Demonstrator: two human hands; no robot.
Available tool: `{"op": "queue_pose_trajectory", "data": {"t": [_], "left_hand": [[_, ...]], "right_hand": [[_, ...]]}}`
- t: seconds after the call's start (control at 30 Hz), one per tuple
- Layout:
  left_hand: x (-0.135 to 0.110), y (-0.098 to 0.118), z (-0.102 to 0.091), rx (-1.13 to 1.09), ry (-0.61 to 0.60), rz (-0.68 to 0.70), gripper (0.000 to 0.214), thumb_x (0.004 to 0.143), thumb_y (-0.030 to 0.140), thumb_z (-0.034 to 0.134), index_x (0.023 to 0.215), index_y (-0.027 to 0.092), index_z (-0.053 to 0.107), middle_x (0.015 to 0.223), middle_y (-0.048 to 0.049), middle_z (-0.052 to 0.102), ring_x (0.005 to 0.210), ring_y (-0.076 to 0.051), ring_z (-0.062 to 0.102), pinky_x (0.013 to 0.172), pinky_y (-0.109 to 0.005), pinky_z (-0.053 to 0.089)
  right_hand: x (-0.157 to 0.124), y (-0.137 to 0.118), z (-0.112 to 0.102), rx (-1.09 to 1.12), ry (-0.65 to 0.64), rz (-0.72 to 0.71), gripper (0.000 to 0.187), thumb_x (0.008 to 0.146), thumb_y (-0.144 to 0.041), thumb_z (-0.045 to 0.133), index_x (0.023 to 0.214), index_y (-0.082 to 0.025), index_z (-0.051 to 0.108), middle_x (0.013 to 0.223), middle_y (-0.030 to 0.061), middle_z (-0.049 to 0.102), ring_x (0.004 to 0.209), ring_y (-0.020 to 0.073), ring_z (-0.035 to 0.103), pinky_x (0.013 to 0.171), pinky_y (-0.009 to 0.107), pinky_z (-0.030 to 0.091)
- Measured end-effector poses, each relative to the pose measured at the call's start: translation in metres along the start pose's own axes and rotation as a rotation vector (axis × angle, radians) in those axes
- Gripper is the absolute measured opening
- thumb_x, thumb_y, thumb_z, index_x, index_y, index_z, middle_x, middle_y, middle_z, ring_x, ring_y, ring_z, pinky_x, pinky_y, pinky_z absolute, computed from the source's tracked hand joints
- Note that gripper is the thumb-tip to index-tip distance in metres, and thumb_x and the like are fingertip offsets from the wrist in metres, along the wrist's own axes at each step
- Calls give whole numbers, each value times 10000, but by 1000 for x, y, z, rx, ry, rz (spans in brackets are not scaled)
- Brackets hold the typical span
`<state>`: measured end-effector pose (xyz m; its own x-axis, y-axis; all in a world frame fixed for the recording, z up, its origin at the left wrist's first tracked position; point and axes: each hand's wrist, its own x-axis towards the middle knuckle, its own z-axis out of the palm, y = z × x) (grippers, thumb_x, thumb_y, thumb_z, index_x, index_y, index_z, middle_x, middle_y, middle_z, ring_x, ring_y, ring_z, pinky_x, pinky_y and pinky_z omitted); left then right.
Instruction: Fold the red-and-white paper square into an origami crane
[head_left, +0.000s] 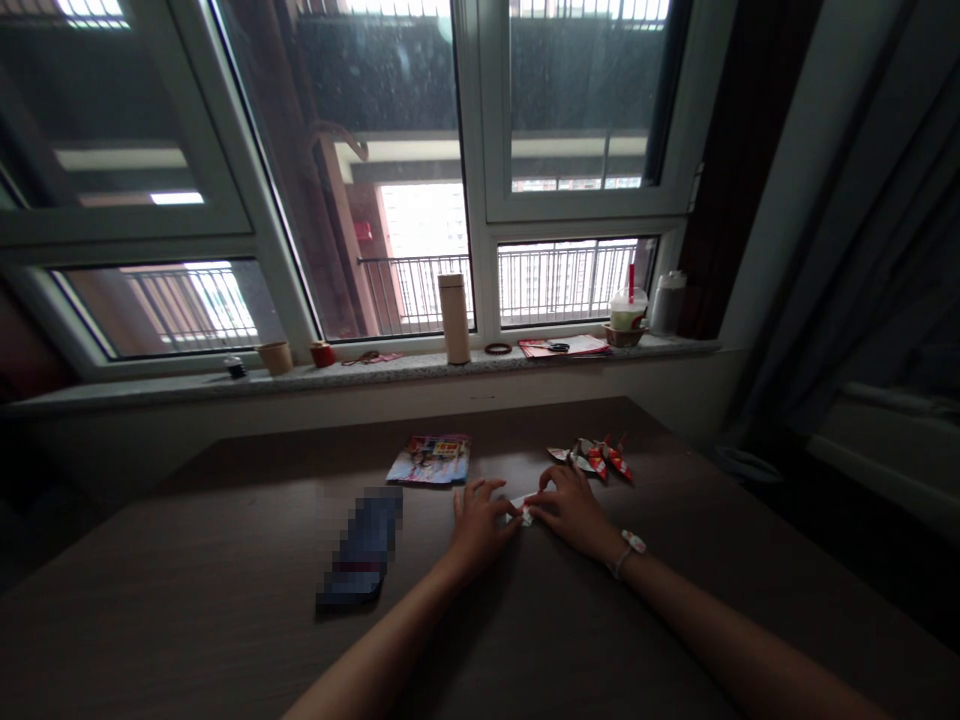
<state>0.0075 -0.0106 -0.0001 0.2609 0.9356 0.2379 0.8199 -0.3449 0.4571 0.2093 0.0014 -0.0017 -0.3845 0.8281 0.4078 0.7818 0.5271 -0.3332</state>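
A small white and red piece of folded paper point(527, 514) lies on the brown table point(225, 590) between my hands. My left hand point(480, 524) presses thumb and fingers on its left part. From the other side, my right hand point(574, 508) pinches the paper's right part; a bracelet point(624, 552) is round that wrist. Just beyond the right hand sit several red and white folded paper figures point(600, 458), which look like cranes. Past the left hand rests a stack of colourful printed sheets point(431, 460). My fingers hide part of the paper.
A dark, pixelated long object point(364, 550) lies left of my left hand. Along the windowsill point(375, 375) stand a beige thermos point(454, 320), a paper cup point(275, 357), a drink cup with a straw point(628, 310), a grey bottle point(669, 302), and scissors point(556, 347) on red papers.
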Motion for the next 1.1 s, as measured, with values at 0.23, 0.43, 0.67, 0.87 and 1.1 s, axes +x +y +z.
{"op": "queue_pose_trajectory", "data": {"t": [0.23, 0.43, 0.67, 0.87, 1.1], "left_hand": [[1, -3, 1, -19, -4, 20, 134, 820, 366, 668, 898, 354, 777, 1380, 3, 553, 1362, -325, 328, 1139, -597, 181], [0, -3, 1, -20, -9, 29, 168, 792, 388, 697, 943, 372, 769, 1372, -1, 549, 1358, -317, 337, 1149, -576, 190], [1, -5, 1, -24, 23, 2, 215, 737, 423, 747, 934, 342, 774, 1340, -33, 566, 1323, -322, 382, 1141, -551, 228], [0, -3, 1, 11, 27, -14, 220, 738, 444, 748, 932, 345, 779, 1356, -38, 564, 1335, -349, 363, 1125, -562, 234], [1, -5, -1, 11, 0, -26, 231, 752, 478, 728, 951, 370, 780, 1372, -30, 556, 1345, -348, 358, 1129, -549, 231]], "right_hand": [[-2, -4, -2, 28, -78, -20, 257, 941, -355, 520, 1131, -404, 686, 1158, 23, 636, 1192, 260, 488, 1126, 651, 116], [-3, -3, 0, 61, -127, -27, 326, 964, -364, 466, 1251, -443, 600, 1274, 22, 614, 1241, 271, 465, 1116, 679, 125], [-2, 0, 2, 100, -95, -20, 308, 952, -340, 499, 1231, -374, 623, 1270, 31, 634, 1245, 269, 474, 1133, 643, 135], [-1, 3, 5, 158, -21, -39, 207, 920, -332, 557, 1081, -283, 677, 1188, 32, 695, 1266, 273, 495, 1155, 624, 111], [-2, 8, 3, 164, -67, -88, 196, 892, -337, 603, 1041, -337, 731, 1232, 13, 690, 1299, 285, 482, 1153, 613, 107]]}}
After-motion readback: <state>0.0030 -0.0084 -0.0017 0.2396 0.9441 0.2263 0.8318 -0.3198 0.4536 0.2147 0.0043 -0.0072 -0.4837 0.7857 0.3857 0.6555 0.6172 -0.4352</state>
